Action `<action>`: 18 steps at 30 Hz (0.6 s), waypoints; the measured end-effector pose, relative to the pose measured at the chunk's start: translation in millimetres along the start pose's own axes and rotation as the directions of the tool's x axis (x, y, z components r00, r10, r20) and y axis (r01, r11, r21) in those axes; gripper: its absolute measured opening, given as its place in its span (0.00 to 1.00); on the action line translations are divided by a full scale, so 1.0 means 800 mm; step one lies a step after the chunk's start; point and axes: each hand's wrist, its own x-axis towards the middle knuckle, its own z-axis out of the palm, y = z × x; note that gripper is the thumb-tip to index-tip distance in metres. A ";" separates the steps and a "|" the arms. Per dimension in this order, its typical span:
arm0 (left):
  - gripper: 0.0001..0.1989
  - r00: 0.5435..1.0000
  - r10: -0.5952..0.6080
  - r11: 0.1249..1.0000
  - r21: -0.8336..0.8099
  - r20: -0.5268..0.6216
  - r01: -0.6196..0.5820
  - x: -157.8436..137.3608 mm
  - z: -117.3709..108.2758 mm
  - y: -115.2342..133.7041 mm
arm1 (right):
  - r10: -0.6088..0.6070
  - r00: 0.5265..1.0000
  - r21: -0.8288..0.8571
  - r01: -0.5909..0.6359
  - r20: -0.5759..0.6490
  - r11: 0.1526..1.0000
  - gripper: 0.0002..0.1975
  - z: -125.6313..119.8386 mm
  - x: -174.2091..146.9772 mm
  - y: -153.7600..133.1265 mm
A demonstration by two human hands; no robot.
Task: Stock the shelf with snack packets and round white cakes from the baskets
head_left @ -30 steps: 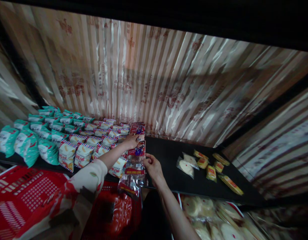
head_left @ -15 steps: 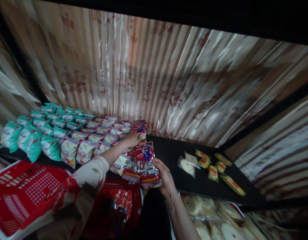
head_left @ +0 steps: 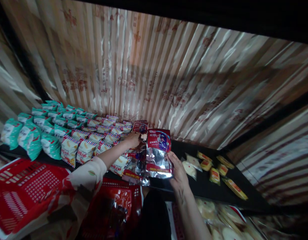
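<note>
A dark red snack packet [head_left: 158,151] with a clear, shiny lower half is tilted upright above the shelf's front edge. My right hand [head_left: 178,168] pinches it by its right edge, thumb on the front. Further back, my left hand [head_left: 133,140] has its fingers curled against another dark red packet [head_left: 140,126] beside the chip bags. More red packets [head_left: 135,166] lean below my left hand, partly covered by the held one. Small white bags with blue-and-red striped tops [head_left: 86,150] stand in rows just left of them.
Turquoise bags [head_left: 30,136] fill the shelf's left end. On the black shelf [head_left: 193,188] at right lie small yellow packs [head_left: 214,175] and clear-wrapped pale rounds [head_left: 189,169]. Red baskets [head_left: 21,193] stand below in front. Striped sheeting [head_left: 154,73] hangs behind.
My right hand has moved right and slightly up with a red packet, lifting it apart from the other packets. My left hand stays at the packets behind.
</note>
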 end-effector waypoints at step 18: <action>0.17 0.995 -0.094 0.983 -0.164 -0.029 0.088 0.001 -0.006 -0.022 | -0.142 0.988 -0.406 0.108 -0.055 0.908 0.10 0.081 0.092 0.034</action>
